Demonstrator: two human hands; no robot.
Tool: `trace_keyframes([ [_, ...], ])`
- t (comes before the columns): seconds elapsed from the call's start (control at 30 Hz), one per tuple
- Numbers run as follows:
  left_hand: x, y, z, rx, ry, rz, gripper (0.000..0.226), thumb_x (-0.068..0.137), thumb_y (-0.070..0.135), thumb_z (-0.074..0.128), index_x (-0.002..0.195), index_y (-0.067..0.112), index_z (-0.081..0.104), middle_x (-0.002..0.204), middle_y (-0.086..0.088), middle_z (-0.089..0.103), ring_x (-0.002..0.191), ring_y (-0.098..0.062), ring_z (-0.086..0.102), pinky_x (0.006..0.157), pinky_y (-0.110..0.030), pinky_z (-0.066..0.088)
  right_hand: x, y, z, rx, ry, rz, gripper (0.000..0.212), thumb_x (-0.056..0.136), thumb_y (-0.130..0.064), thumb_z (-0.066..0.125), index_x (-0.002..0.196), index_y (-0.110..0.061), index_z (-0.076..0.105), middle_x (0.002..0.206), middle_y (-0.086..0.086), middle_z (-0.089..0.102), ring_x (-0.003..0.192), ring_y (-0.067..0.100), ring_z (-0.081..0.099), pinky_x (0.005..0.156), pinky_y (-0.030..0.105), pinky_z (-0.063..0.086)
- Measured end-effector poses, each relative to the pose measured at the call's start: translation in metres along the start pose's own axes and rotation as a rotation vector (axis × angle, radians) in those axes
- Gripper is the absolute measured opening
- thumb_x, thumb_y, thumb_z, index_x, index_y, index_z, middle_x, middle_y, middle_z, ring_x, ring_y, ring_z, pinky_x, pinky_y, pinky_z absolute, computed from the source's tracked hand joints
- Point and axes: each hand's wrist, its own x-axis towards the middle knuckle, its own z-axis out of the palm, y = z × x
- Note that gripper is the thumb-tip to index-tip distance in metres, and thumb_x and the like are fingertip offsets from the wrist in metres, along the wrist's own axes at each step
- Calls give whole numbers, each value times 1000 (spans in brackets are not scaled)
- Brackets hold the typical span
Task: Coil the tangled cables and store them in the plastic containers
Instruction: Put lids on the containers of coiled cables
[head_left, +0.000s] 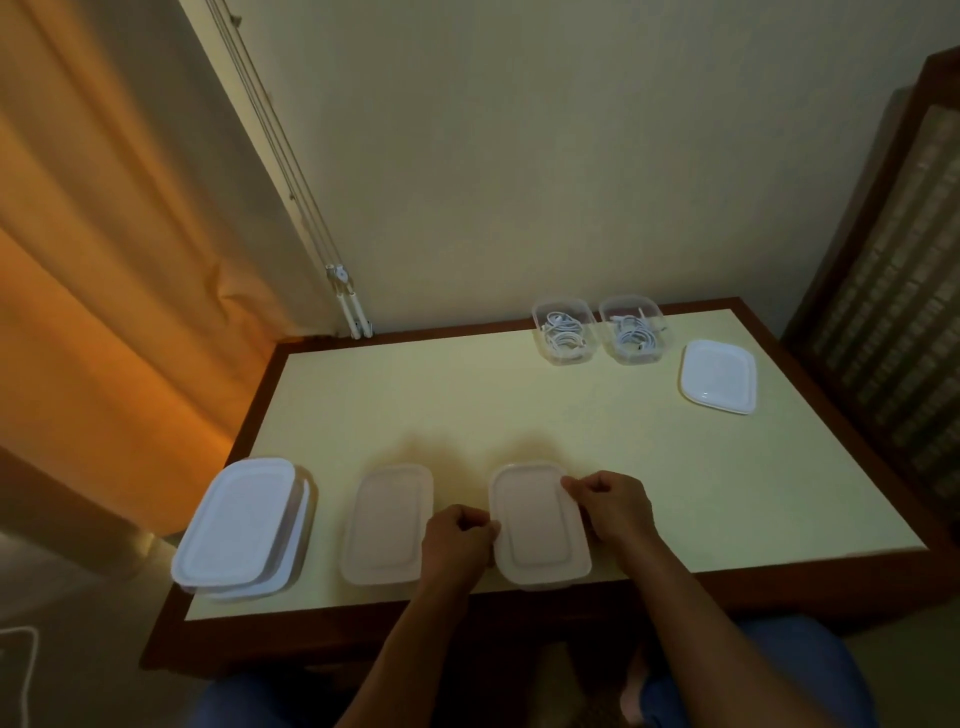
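A lidded plastic container (537, 522) stands near the table's front edge. My left hand (457, 545) grips its left rim with curled fingers and my right hand (613, 506) pinches its upper right rim. A second lidded container (387, 522) stands just left of it. Further left lies a stack of two white lids or containers (241, 527), slightly askew. At the back of the table two open clear containers, one (563, 332) and the other (634, 328), each hold coiled white cables.
A loose white lid (718, 376) lies at the back right of the cream table top (519, 410). An orange curtain (104, 260) hangs to the left, and a dark wooden cabinet (893, 270) stands to the right. My knees are under the front edge.
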Motion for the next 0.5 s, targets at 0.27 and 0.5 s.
trace_keyframes([
  [0.27,-10,-5,-10,43,40,52,5,92,19,72,95,14,73,88,-3,74,81,-20,71,77,-45,63,-40,10,-13,74,-125,-37,7,89,-17,75,93,-14,79,78,-1,77,64,16,73,54,26,54],
  [0.5,-21,12,-83,5,182,208,10,96,14,69,102,18,76,84,1,76,64,-20,68,56,-25,53,-67,-52,19,263,-160,-186,8,88,-10,74,92,-15,78,68,7,75,60,26,71,59,35,60],
])
